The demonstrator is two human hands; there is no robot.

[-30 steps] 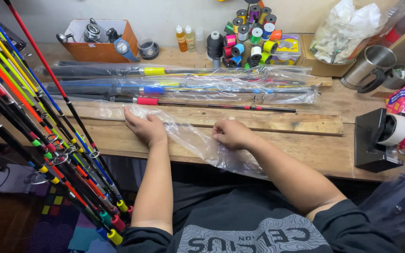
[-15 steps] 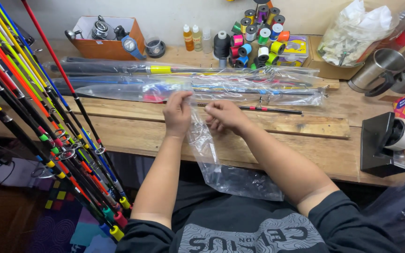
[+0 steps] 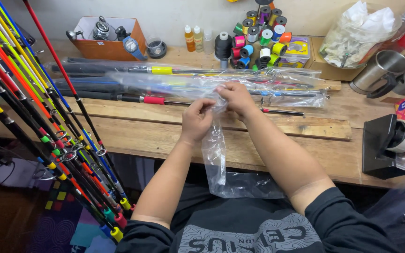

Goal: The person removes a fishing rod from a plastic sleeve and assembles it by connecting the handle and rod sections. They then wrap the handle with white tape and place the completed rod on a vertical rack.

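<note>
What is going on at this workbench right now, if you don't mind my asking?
A person seated at the wooden workbench holds a long clear plastic sleeve by its upper end, pinched between the left hand and the right hand. The rest of the sleeve hangs over the bench edge into their lap. Just behind the hands lie several fishing rods wrapped in clear plastic. A rack of brightly coloured rods leans at the left, and spools of coloured thread stand at the back.

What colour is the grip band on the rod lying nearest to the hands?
Red-pink, on the nearest rod; the head view shows it.
</note>
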